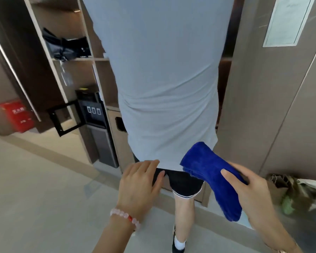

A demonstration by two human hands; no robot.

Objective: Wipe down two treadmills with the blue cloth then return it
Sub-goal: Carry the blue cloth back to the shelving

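Two hands reach forward from the bottom of the view, close behind a second person who stands with their back to the camera in a grey shirt and black shorts. The right hand grips the blue cloth, which is folded into a thick pad; the thumb lies across its top face and the other fingers wrap underneath, mostly hidden by the fabric. The cloth is held in the air, tilted, with its far end overlapping the lower hem of the grey shirt, though whether it touches the shirt cannot be told. The left hand holds nothing: its fingers are straight and close together, palm down, with the tips over the waist of the shorts, and contact cannot be judged. A bracelet of pale pink beads with one red bead circles the left wrist. To the left stands a brown shelving unit with a black bag on one shelf, a dark water dispenser below it, and a red box against the wall farther left. On the right, a sheet of paper is fixed high on a brown panel, and crumpled bags lie at its foot on the pale floor.
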